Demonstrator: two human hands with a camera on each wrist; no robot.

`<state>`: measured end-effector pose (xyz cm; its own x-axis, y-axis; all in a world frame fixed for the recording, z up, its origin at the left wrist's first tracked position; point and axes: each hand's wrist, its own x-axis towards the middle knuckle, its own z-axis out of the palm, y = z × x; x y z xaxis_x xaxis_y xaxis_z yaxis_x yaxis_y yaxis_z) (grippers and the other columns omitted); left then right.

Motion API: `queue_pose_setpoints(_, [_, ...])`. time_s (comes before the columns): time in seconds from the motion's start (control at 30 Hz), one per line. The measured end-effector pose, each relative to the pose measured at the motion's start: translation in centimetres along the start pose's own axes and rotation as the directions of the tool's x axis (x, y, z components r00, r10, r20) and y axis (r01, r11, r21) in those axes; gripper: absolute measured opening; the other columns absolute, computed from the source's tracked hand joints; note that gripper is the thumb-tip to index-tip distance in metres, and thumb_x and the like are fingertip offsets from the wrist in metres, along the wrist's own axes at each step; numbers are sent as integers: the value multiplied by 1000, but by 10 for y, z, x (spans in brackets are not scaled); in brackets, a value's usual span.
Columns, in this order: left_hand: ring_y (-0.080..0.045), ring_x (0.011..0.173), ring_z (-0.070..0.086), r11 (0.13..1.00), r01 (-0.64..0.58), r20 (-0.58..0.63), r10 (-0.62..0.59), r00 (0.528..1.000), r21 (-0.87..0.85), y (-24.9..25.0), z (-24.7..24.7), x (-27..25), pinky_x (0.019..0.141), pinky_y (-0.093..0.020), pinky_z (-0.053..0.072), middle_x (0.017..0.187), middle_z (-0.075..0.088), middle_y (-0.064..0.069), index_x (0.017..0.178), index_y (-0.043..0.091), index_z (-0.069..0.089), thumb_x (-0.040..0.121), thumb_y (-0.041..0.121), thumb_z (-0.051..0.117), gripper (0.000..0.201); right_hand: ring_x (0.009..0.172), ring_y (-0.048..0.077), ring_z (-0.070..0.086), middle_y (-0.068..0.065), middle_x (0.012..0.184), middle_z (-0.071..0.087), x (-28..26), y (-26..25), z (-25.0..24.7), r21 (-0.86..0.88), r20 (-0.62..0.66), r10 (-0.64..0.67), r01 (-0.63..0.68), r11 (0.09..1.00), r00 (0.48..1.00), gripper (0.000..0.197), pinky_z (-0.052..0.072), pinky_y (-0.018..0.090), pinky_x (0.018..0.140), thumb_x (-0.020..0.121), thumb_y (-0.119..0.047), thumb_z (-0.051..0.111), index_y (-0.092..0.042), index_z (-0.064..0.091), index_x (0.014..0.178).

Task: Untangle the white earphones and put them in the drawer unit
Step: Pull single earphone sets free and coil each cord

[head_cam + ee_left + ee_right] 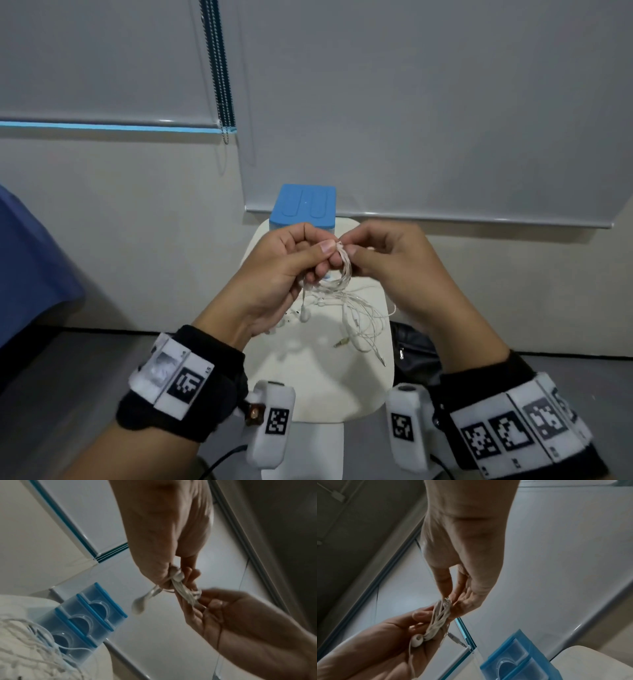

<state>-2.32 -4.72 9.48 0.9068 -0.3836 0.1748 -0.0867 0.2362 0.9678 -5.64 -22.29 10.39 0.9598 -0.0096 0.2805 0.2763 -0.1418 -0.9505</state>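
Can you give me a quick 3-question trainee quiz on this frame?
1. True or false: both the left hand and the right hand pinch the white earphones.
2. Where does the blue drawer unit stand? A) on the floor B) at the far end of the white table C) in the left hand
3. Fill in: the drawers look ____.

Key: 1 true; 2 B; 3 closed

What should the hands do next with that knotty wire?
Probably the right hand should tease one loop out of the bunch. Both hands pinch the white earphones at a wound clump, loose cord trails onto the stool, and the drawer unit behind looks shut.
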Motion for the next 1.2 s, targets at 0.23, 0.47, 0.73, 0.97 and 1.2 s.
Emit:
queue_pose_setpoints(0.23, [-10,54,48,977,-118,-106,139,985,179,-10,-6,-7,57,-25,37,64,63,5,91,11,61,101,5,62,11,74,24,70,13,82,71,-3,2,16,150,59,95,-103,983,994,45,52,31,71,83,11,75,-11,51,114])
queue_pose_setpoints(0.47, [-27,72,51,977,-203,42,201,979,70,-2,-17,-16,66,-37,36,82,63,-8,95,21,74,94,16,64,12,73,19,61,7,82,67,-6,-14,21,429,242,152,-246,869,958,49,35,30,66,76,1,70,-18,44,113])
queue_pose_setpoints(0.73, [0,69,64,914,-290,103,272,957,284,13,-15,-23,61,-10,46,88,74,-1,103,-3,68,99,-3,61,9,69,15,62,6,84,66,-13,-25,19,203,268,56,-113,973,962,47,48,24,63,91,15,61,-18,36,113])
queue_pose_setpoints(0.97, [-4,60,52,842,-194,-53,254,966,503,10,-17,-19,64,-24,41,75,62,11,92,15,71,97,12,69,7,67,19,72,-1,77,73,-13,-35,18,-570,144,-144,201,797,979,33,60,48,68,90,0,68,-27,65,107])
queue_pose_setpoints(1.2, [-11,54,42,823,-23,69,-19,997,568,16,-12,-25,53,-22,36,65,54,4,89,10,65,102,16,62,14,81,16,62,-13,80,69,-11,-43,2,-814,271,-242,356,459,932,12,51,37,76,95,-21,68,-29,77,96])
